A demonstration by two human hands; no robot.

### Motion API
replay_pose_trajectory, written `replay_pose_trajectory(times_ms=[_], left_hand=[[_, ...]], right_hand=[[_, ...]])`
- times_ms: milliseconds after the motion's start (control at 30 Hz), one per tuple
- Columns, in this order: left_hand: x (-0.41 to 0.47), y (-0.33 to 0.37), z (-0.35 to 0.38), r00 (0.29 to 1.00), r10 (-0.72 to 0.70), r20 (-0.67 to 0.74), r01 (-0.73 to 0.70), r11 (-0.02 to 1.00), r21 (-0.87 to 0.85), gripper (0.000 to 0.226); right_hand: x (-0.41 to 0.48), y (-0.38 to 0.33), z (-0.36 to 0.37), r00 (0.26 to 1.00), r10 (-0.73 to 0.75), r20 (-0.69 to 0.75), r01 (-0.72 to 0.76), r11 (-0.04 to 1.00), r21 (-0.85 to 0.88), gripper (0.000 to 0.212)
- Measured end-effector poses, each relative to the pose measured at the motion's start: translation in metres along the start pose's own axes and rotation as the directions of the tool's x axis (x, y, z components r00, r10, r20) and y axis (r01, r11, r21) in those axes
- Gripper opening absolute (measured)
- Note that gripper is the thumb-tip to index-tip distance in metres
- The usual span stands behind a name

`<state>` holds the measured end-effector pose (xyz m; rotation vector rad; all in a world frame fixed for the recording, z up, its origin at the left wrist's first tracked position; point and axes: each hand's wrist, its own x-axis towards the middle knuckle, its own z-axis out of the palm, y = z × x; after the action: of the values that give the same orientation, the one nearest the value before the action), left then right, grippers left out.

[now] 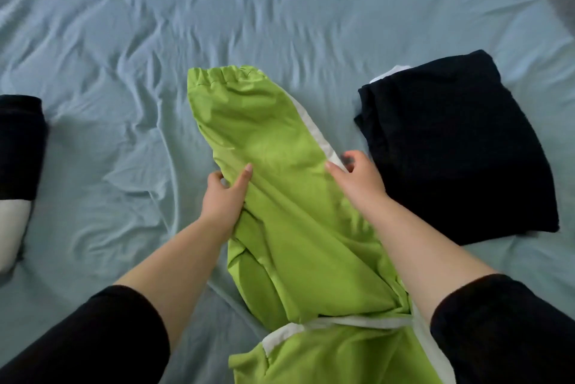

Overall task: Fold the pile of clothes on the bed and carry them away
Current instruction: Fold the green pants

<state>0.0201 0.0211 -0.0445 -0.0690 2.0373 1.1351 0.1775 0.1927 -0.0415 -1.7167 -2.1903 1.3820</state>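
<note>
**A:** What are the hands doing?

**B:** Both grip the green garment (280, 141). The left hand (225, 194) holds its left edge, thumb flat on top and fingers curled underneath. The right hand (357, 176) pinches the right edge, thumb on the green cloth and fingers hooked round the white stripe (314, 131).

**A:** How does the garment lie?

**B:** It is one long panel on the bed sheet (124, 41), running from the bottom of the view, between the forearms, up to a gathered cuff (224, 74) at its far end. The near end is bunched, with a white band crossing it.

**A:** And what is on either side of it?

**B:** On the right is a folded black stack (451, 141), with a white corner (392, 71) peeking out at its far edge. Its near-left edge lies close to the right hand's knuckles, with a thin strip of sheet between them. On the left, well apart, a black-and-white piece (18, 147) is cut off by the edge of the view.

**A:** Is there room to move?

**B:** Wrinkled sheet runs from the left hand across to that piece, and from the cuff up to the top of the view. The person's black sleeves (93, 337) fill the lower corners.
</note>
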Motion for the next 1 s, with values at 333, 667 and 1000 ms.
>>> replay_pose_trajectory(times_ms=[333, 667, 1000], left_hand=[[0.023, 0.029, -0.040, 0.972, 0.223, -0.070, -0.211, 0.966, 0.152, 0.033], [0.056, 0.089, -0.086, 0.972, 0.197, -0.130, -0.138, 0.921, 0.364, 0.077], [-0.068, -0.050, -0.003, 0.988, -0.103, -0.119, 0.105, 0.994, 0.014, 0.053]], right_hand=[[0.002, -0.032, 0.029, 0.962, -0.221, 0.161, 0.251, 0.948, -0.196, 0.035], [0.034, -0.114, 0.041, 0.982, -0.106, 0.154, 0.142, 0.957, -0.251, 0.089], [-0.132, 0.012, 0.040, 0.978, 0.197, -0.072, -0.202, 0.978, -0.060, 0.066]])
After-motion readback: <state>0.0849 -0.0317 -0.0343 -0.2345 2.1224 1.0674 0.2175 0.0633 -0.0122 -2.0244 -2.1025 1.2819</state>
